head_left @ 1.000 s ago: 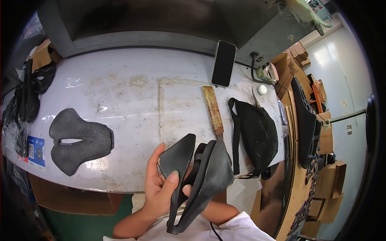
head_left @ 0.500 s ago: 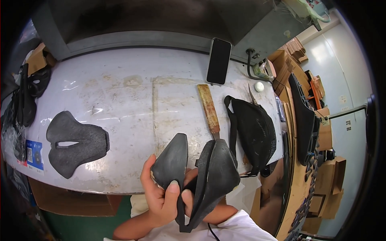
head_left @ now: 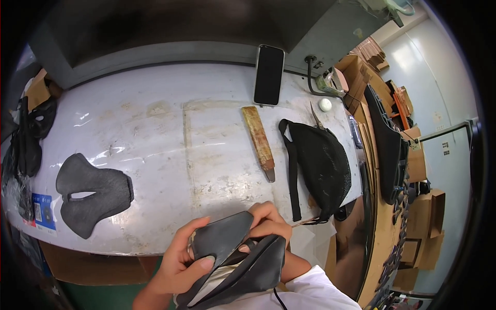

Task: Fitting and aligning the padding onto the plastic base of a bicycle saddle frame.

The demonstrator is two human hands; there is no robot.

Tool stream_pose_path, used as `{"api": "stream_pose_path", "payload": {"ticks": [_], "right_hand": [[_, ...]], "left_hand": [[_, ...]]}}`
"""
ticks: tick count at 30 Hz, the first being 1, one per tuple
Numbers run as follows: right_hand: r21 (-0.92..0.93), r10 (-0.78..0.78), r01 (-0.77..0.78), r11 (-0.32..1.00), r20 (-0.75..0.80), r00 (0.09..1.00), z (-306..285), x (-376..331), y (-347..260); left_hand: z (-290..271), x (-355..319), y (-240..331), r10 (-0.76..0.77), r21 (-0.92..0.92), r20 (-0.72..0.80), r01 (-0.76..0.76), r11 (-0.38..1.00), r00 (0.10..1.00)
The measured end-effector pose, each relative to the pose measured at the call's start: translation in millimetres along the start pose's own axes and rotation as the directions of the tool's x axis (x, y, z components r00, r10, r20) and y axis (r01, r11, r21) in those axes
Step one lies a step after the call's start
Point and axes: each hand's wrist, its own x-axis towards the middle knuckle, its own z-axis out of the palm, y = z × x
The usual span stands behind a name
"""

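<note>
A black bicycle saddle piece (head_left: 222, 237) with a long split down its middle is held close to my body at the table's near edge. My left hand (head_left: 181, 266) is closed on its left lobe, thumb on top and fingers underneath. My right hand (head_left: 271, 219) curls over the far end, its fingers reaching into the split between the lobes; part of that hand is hidden behind the right lobe. Beyond them lies a flat tool (head_left: 257, 139) with a worn, yellowish handle and a short metal blade. A dark grey saddle pad (head_left: 93, 194) with a slot rests on the left.
A black pouch with a strap (head_left: 320, 170) lies right of the tool, a pointed metal tip showing behind it. A phone (head_left: 268, 75) leans at the back near a small white ball (head_left: 325, 105). Black parts (head_left: 31, 134) crowd the left edge; cardboard boxes (head_left: 421, 258) stand right.
Both hands have brought the saddle piece lower and tilted it over. My right hand has moved from beneath to its far end. The view has shifted slightly, and the tool's blade is uncovered.
</note>
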Motion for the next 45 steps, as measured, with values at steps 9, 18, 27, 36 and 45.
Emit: {"api": "stream_pose_path", "payload": {"ticks": [9, 18, 27, 36, 45], "right_hand": [[0.096, -0.196, 0.205, 0.974, -0.093, 0.976, 13.2, -6.1, -9.7], [-0.213, -0.457, 0.523, 0.825, 0.293, 0.84, 11.4, -12.8, -17.0], [-0.295, -0.521, 0.582, 0.758, 0.263, 0.812, 1.1, -4.1, -8.9], [-0.176, -0.714, 0.703, 0.689, 0.008, 0.7, 25.7, -11.0, 4.2], [0.133, -0.32, 0.299, 0.945, 0.181, 0.93, 23.1, -2.6, -2.7]], "left_hand": [[1.1, -0.6, 2.7, -0.058, -0.165, 0.047, 0.065, 0.984, 0.997], [-0.7, 15.3, 55.5, 0.066, 0.841, 0.212, -0.216, 0.495, 0.975], [7.4, 5.9, 34.1, 0.41, 0.873, 0.401, -0.478, 0.102, 0.819], [10.0, 0.9, 37.0, 0.492, 0.854, 0.454, -0.52, -0.003, 0.743], [23.8, -5.3, 39.1, 0.516, 0.901, 0.417, -0.414, -0.129, 0.748]]}}
